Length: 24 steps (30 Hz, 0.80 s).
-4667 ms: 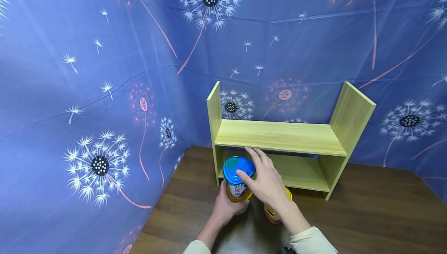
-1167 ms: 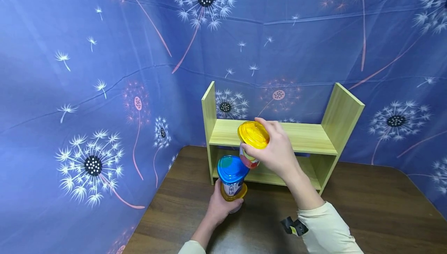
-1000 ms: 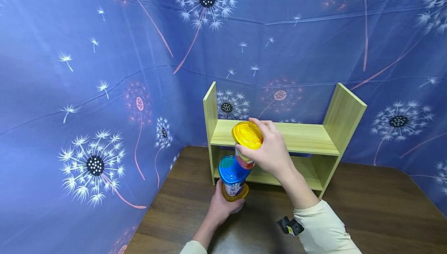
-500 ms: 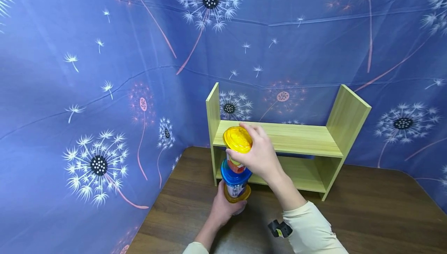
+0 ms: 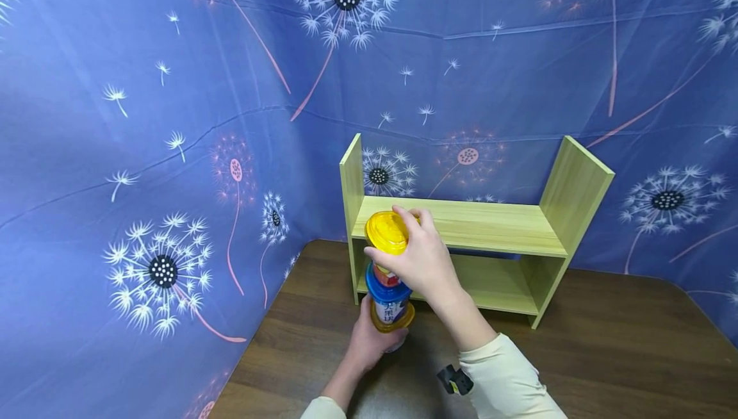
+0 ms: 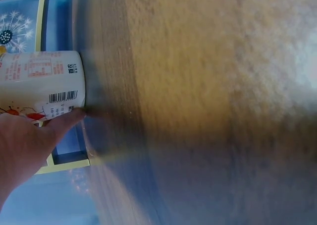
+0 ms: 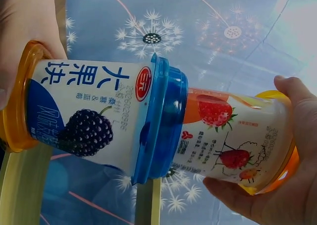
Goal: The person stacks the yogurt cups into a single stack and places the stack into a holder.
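Three yogurt cups stand in a column in front of the shelf. My left hand (image 5: 369, 337) grips the lowest, an orange-lidded cup (image 6: 39, 81), whose base is at the tabletop. Above it is a blue-lidded cup (image 7: 94, 121) with a blackberry picture, upright on the orange lid. On top, a yellow-lidded cup (image 7: 233, 136) with strawberry pictures has its base against the blue lid. My right hand (image 5: 423, 259) holds this top cup near its yellow lid, thumb on one side and fingers on the other. Much of the lowest cup is hidden in the head view.
A two-tier light wooden shelf (image 5: 461, 220) stands just behind the cups. The brown wooden table (image 5: 623, 355) extends left and right of it. A blue dandelion-print cloth (image 5: 277, 73) hangs behind and on the left. A black device (image 5: 454, 379) sits at my right wrist.
Earlier the yellow-lidded cup stood on the table by my right forearm. My right hand lifted it, then moved it left and down onto the blue lid. My left hand keeps its place.
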Available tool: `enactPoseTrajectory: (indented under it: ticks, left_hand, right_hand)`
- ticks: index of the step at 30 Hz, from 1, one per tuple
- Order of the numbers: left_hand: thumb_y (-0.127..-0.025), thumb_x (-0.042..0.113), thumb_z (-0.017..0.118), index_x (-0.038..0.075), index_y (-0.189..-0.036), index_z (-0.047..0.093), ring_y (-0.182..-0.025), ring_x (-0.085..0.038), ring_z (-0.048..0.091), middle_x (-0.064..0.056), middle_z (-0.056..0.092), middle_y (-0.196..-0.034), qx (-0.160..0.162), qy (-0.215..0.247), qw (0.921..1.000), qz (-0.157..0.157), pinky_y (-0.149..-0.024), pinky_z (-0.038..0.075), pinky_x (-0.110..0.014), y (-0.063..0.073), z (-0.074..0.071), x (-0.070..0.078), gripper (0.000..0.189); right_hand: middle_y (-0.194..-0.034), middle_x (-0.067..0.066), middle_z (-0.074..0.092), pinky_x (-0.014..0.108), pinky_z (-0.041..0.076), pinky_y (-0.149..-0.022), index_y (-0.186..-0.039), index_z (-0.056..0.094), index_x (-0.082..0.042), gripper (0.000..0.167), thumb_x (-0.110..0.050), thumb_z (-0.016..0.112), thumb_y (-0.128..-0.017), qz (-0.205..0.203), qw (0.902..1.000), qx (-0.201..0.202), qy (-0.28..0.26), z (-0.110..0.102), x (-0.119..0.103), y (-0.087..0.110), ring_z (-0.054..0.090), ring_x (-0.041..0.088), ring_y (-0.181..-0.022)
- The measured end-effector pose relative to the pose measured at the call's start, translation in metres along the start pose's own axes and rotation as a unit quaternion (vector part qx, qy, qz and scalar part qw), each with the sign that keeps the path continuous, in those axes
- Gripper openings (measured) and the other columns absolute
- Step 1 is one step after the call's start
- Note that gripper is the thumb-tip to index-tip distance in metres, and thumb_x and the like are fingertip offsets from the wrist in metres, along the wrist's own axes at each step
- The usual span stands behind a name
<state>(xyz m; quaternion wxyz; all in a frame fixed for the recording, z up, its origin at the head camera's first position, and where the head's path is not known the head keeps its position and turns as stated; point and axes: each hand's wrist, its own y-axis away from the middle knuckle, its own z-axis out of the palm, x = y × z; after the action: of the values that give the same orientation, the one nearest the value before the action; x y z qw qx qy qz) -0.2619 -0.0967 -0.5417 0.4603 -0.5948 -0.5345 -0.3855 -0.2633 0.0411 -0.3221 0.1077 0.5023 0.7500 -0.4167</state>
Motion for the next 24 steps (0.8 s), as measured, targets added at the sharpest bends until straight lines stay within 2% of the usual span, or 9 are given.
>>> enactPoseTrajectory:
  ticks: [3, 7, 11, 18, 21, 24]
  left_hand:
    - [-0.076, 0.032, 0.090, 0.019, -0.154, 0.027, -0.120, -0.027, 0.059, -0.006, 0.058, -0.136, -0.001, 0.001, 1.0000, 0.000, -0.105, 0.045, -0.055, 0.000, -0.001, 0.001, 0.101]
    - [-0.076, 0.032, 0.090, 0.019, -0.154, 0.028, -0.121, -0.028, 0.059, -0.006, 0.058, -0.136, 0.002, 0.001, 1.0000, -0.004, -0.105, 0.045, -0.056, 0.000, -0.001, 0.002, 0.100]
    - [-0.076, 0.034, 0.091, 0.019, -0.153, 0.029, -0.121, -0.028, 0.059, -0.006, 0.058, -0.136, 0.008, -0.004, 0.9999, -0.011, -0.104, 0.045, -0.057, 0.000, 0.000, 0.001, 0.100]
    - [-0.075, 0.034, 0.091, 0.014, -0.153, 0.029, -0.119, -0.030, 0.060, -0.009, 0.059, -0.134, 0.011, -0.005, 0.9999, -0.005, -0.102, 0.046, -0.057, 0.003, 0.001, 0.000, 0.102]
    - [-0.075, 0.032, 0.091, 0.012, -0.153, 0.029, -0.118, -0.031, 0.060, -0.011, 0.059, -0.134, 0.013, -0.003, 0.9999, 0.010, -0.101, 0.047, -0.056, 0.004, 0.002, 0.001, 0.101]
    - [-0.075, 0.031, 0.091, 0.013, -0.152, 0.030, -0.118, -0.030, 0.060, -0.011, 0.059, -0.135, 0.016, -0.003, 0.9997, 0.016, -0.102, 0.047, -0.055, 0.003, 0.002, 0.002, 0.100]
  right_hand:
    - [-0.135, 0.011, 0.046, 0.042, 0.057, -0.073, -0.148, 0.051, -0.019, 0.085, -0.062, 0.076, -0.080, -0.005, 0.9997, 0.003, 0.024, 0.000, -0.002, 0.001, 0.059, 0.030, -0.098]
    - [-0.134, 0.011, 0.048, 0.040, 0.056, -0.068, -0.148, 0.052, -0.016, 0.074, -0.052, 0.071, -0.085, -0.022, 0.9991, 0.003, 0.036, 0.000, -0.004, 0.004, 0.060, 0.030, -0.094]
    - [-0.135, 0.011, 0.050, 0.043, 0.058, -0.070, -0.149, 0.050, -0.018, 0.072, -0.047, 0.069, -0.087, -0.026, 0.9989, -0.009, 0.039, -0.003, -0.004, 0.006, 0.062, 0.032, -0.095]
    - [-0.151, 0.011, 0.041, 0.056, 0.056, -0.085, -0.157, 0.034, -0.028, 0.078, -0.060, 0.062, -0.092, -0.021, 0.9993, -0.028, 0.012, -0.009, 0.000, 0.012, 0.059, 0.036, -0.115]
    - [-0.155, 0.013, 0.037, 0.063, 0.051, -0.092, -0.159, 0.029, -0.028, 0.074, -0.058, 0.056, -0.097, -0.035, 0.9992, -0.020, -0.001, -0.015, 0.006, 0.016, 0.053, 0.038, -0.126]
    - [-0.156, 0.014, 0.037, 0.067, 0.046, -0.095, -0.159, 0.029, -0.026, 0.068, -0.053, 0.053, -0.101, -0.050, 0.9987, 0.005, -0.011, -0.023, 0.015, 0.020, 0.047, 0.039, -0.134]
